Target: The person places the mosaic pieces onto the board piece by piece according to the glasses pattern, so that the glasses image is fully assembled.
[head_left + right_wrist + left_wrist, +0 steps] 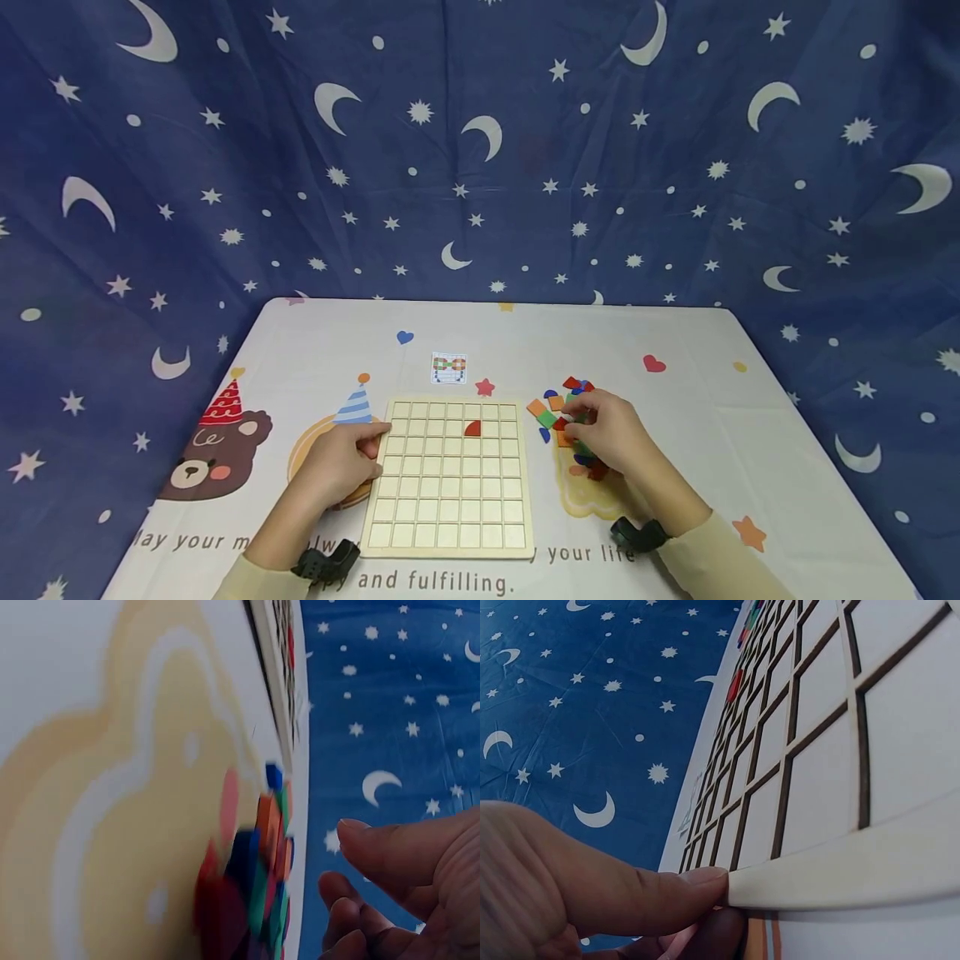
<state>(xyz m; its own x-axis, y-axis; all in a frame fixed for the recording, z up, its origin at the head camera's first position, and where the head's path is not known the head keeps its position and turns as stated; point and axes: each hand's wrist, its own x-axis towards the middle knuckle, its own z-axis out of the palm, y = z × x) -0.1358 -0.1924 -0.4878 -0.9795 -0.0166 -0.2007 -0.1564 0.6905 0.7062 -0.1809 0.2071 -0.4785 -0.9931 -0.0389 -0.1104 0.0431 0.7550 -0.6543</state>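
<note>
A square wooden grid board (453, 479) lies flat on the table. My left hand (337, 458) holds its left edge, and the thumb (682, 889) touches the rim in the left wrist view. One red quarter-circle piece (473, 429) sits in a cell of the second row from the far side. Right of the board, my right hand (611, 429) is over a pile of small coloured pieces (547, 419), partly hiding them. In the right wrist view its thumb and fingers are apart, with nothing visible between them.
A small printed card (448, 367) with a coloured pattern lies beyond the board. The white tablecloth (690, 442) carries printed hearts, stars, lettering and a bear. A blue moon-and-star curtain (517, 225) hangs behind the table.
</note>
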